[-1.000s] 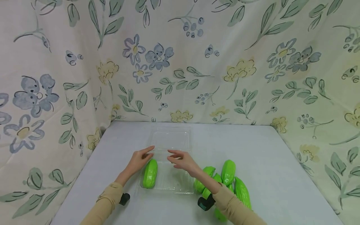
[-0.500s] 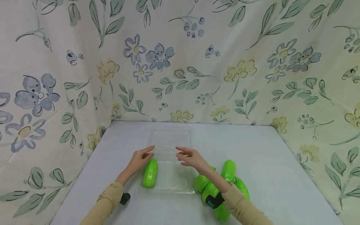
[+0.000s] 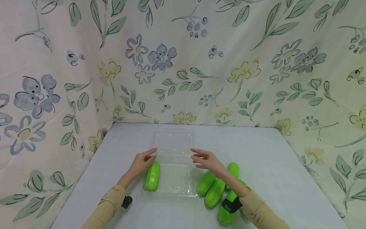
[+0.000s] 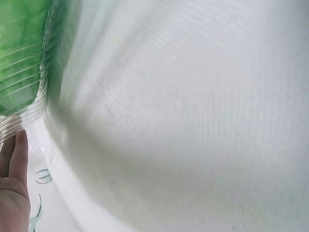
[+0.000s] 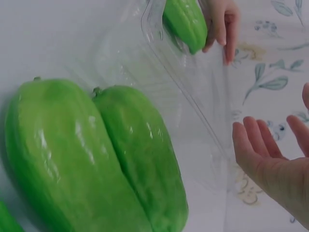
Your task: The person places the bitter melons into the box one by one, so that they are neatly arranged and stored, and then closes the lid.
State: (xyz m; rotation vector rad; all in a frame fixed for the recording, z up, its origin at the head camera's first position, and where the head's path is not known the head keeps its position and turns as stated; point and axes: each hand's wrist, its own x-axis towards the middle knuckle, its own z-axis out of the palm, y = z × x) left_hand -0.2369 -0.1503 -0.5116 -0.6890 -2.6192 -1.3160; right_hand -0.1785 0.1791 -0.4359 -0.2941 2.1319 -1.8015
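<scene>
A clear plastic clamshell box [image 3: 174, 194] lies with its lid [image 3: 172, 141] folded back. One long, glossy green fruit [image 3: 152, 176], shaped like a papaya, sits along its left side. My left hand [image 3: 142, 163] is at the box's left side near the hinge, thumb and index finger apart; in the left wrist view its fingertips [image 4: 20, 145] are right at the ridged wall. Over the box's right side hovers my right hand [image 3: 207, 161], holding nothing, its fingers apart in the right wrist view. Below it, two more green fruits [image 5: 63, 159] lie side by side.
Several loose green fruits [image 3: 215, 193] are clustered right of the box, partly hidden beneath the right forearm. A white cloth covers the table [image 3: 268, 165]. Floral curtains [image 3: 183, 63] stand behind it and at both sides. A black camera [image 3: 232, 205] is strapped to the right wrist.
My right hand has moved right, from over the middle of the box to its right edge, uncovering some of the loose fruits. The left hand and the boxed fruit have stayed put.
</scene>
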